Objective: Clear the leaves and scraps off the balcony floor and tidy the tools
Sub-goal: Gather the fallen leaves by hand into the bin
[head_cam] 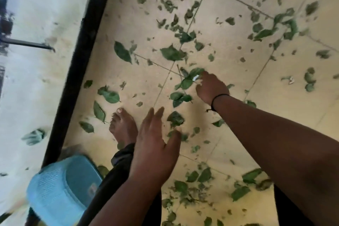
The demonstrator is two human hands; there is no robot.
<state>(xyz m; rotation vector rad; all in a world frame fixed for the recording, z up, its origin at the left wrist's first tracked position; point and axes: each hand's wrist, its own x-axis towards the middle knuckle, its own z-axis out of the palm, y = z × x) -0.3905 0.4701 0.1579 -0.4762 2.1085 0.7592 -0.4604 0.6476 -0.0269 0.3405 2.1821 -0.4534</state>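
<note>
Pale beige tiled balcony floor [229,97] fills centre and right of the view; black metal railing bar [80,71] runs diagonally along its left edge, with a lower pale concrete surface [36,79] beyond it. Torn green leaves and scraps [172,53] lie scattered over the tiles, thickest toward the upper right and lower centre. Light blue perforated plastic basket [62,189] sits lower left, just beside the railing. Bare foot [122,126] stands on the floor between railing and left hand [156,145]. Right hand [211,88] is farther ahead, fingers on a leafy green twig [189,80] lying across a tile joint.
</note>
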